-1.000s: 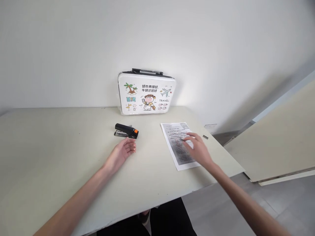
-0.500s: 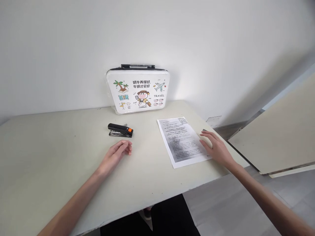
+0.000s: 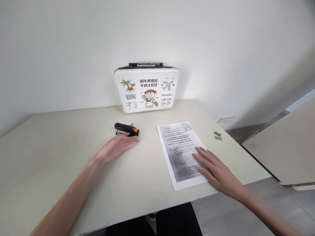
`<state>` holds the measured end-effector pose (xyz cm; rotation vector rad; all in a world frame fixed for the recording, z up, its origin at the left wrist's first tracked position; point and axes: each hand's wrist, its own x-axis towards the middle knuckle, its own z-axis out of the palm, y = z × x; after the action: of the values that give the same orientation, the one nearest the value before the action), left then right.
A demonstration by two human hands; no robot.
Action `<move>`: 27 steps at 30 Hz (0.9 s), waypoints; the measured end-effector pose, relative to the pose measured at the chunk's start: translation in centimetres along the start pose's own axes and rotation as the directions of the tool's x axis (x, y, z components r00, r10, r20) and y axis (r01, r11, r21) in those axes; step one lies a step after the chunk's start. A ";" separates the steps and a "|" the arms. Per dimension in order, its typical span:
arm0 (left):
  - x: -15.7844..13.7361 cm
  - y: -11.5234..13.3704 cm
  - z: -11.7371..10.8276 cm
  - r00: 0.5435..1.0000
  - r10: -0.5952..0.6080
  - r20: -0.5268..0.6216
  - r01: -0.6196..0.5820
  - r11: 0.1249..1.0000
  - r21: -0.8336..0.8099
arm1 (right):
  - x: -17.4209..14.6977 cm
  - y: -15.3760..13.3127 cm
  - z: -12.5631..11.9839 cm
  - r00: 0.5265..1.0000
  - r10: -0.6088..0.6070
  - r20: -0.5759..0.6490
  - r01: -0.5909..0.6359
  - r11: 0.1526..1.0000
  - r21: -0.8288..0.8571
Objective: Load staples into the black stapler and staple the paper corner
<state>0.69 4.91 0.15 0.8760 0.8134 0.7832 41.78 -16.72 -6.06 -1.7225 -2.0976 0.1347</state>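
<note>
A pale table carries a black stapler, a printed sheet, two small grey strips near its right edge and, standing at the back, a white illustrated case.

- We see a black stapler on the table, lying crosswise, its orange patch at the right end; a silvery rail shows below the upper arm towards the left, and its near edge is partly covered from us.
- To its right, well apart, we have a paper, flat and slightly slanted, white-bordered, printed with dark lines over grey shading that deepens nearer us; its right edge is partly hidden.
</note>
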 end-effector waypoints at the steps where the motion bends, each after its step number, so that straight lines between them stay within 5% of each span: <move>1: 0.5 0.3 -0.6 1.000 -0.005 0.004 0.005 1.000 0.011 | -0.2 -0.6 0.0 1.000 -0.019 0.003 0.019 1.000 0.008; 8: 2.9 1.9 -2.2 0.991 0.091 -0.101 -0.066 0.972 0.225 | -0.5 -5.2 0.4 0.992 -0.120 0.050 0.117 0.992 0.055; 14: 0.8 2.0 -1.5 0.984 0.126 -0.129 -0.075 0.935 0.347 | 0.3 -9.7 1.4 0.979 -0.197 0.060 0.188 0.973 0.134; 21: -3.6 -0.2 -1.9 0.929 0.371 0.001 -0.236 0.588 0.774 | 2.1 -16.2 3.2 0.970 -0.238 0.045 0.218 0.939 0.268; 27: -6.5 -1.1 -6.5 0.948 0.300 0.108 -0.200 0.294 0.935 | 6.0 -16.8 3.0 0.962 -0.253 0.099 0.202 0.910 0.362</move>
<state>-7.57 1.17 -1.66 2.1135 1.2612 0.5553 24.42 -14.23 -1.65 -1.2828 -2.1982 0.5424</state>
